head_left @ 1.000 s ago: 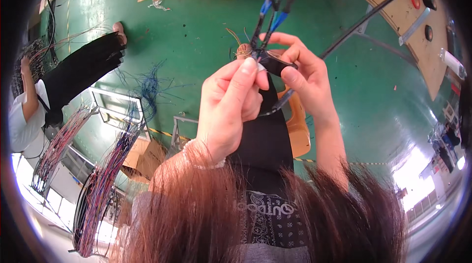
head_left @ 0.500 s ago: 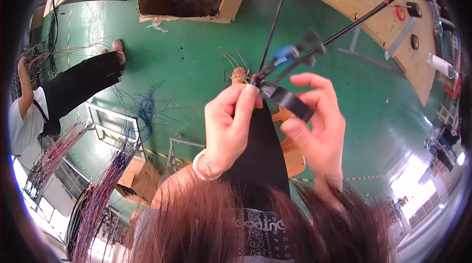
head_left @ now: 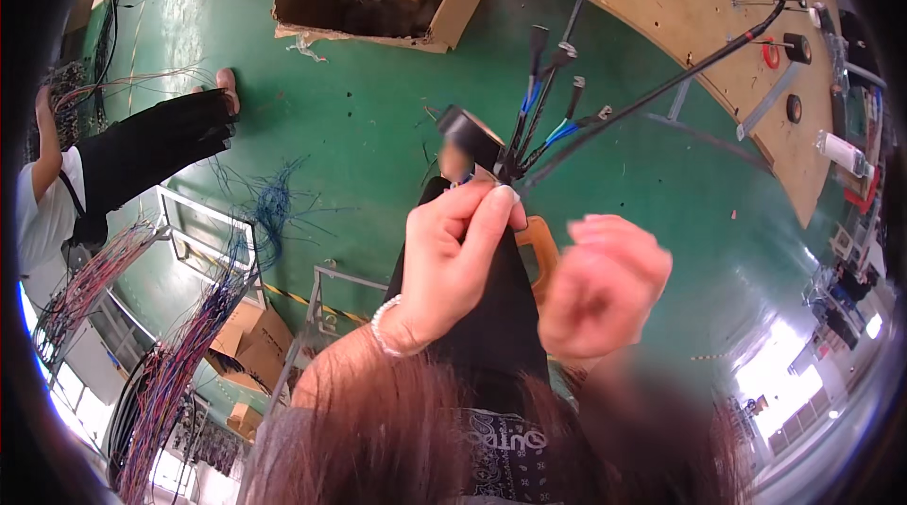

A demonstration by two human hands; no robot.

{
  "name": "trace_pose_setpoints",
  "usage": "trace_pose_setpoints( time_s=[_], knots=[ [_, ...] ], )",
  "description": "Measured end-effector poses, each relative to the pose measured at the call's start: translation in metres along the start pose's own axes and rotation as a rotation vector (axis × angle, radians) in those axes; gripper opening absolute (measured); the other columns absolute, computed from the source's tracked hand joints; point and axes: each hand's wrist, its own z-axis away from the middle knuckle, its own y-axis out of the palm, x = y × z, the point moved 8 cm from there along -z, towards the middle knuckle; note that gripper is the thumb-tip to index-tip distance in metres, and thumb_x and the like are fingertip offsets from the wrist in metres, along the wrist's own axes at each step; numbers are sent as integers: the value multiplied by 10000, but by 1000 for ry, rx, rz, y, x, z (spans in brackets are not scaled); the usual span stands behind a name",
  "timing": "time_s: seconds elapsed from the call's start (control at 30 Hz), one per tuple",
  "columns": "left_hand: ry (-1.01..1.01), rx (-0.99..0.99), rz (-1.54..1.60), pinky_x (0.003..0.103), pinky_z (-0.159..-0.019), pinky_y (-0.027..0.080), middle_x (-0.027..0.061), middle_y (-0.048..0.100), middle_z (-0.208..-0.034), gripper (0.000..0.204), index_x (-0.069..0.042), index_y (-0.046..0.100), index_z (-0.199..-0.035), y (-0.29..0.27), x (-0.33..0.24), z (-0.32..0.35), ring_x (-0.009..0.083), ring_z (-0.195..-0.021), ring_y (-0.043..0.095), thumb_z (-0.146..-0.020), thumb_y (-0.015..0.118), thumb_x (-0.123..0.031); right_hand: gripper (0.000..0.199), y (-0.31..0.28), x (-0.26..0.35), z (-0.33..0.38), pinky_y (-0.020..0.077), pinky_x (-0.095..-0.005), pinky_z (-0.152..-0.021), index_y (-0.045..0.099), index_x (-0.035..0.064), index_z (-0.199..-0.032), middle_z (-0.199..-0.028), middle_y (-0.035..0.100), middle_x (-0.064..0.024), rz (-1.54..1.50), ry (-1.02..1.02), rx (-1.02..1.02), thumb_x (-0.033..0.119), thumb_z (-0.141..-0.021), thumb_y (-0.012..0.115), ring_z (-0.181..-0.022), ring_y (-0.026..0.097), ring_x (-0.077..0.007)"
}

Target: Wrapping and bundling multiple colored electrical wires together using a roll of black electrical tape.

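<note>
My left hand (head_left: 452,255), wearing a white beaded bracelet, pinches the junction of a black wire harness (head_left: 515,165) between thumb and fingers. Short branches with blue wires (head_left: 564,131) and dark connector ends fan out above the pinch. A long black-wrapped cable (head_left: 685,78) runs from there to the upper right, and another goes up to the board. Just beyond my left fingertips, a roll of black tape (head_left: 470,135) sits against the harness. My right hand (head_left: 605,288) is apart from it at the right, fingers curled but blurred by motion; no object shows in it.
A wooden board (head_left: 652,9) with tape rolls and holders curves across the top right. An open cardboard box (head_left: 465,2) stands ahead on the green floor. At left are another person (head_left: 57,188), a white metal frame (head_left: 203,218) and hanging wire bundles (head_left: 194,340).
The tape roll has passed from beside my right fingers to the far left of the harness. My right hand has let it go and moved down, fingers more curled. My left hand keeps its pinch.
</note>
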Motion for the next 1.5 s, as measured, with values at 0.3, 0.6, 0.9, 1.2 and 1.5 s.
trace_pose_setpoints(
  time_s=[0.3,0.6,0.9,1.2,1.5],
  knots=[
    [-252,141,353,201,-439,184,-106,370,-547,300,-22,591,-802,8,9,0,-10,-470,265,-1004,504,-226,531,104,-92,4,425,-481,-1011,494,66,-1233,-1398,443,-224,-1413,639,500,456,-900,629,-1217,528,-360],
    [-276,110,296,233,-430,164,-73,359,-520,326,1,578,-784,14,5,3,18,-438,237,-1003,489,-222,216,106,-91,11,478,-452,-973,513,96,-938,-1388,454,-252,-1443,678,682,265,-909,645,-1198,548,-334],
    [735,-122,-1012,302,-450,395,55,509,-594,123,22,610,-914,18,-35,11,185,-496,531,-815,666,-26,355,19,-70,-9,415,-321,-818,521,23,-762,-993,569,-101,-489,551,574,258,-768,787,-921,531,-184],
    [911,-135,-921,355,-513,456,50,578,-690,215,-83,597,-852,28,-20,17,215,-554,574,-657,687,-70,353,22,21,-32,415,-262,-559,639,-7,-1043,-692,527,-61,-157,4,386,210,-797,768,-638,505,-133],
    [848,-148,-848,366,-472,449,50,558,-664,331,-75,643,-968,16,-23,14,251,-532,579,-644,691,-26,437,44,-59,-51,374,-212,-548,566,-43,-1240,-681,561,-26,-499,616,580,102,-847,691,-638,488,-28]
  ],
)
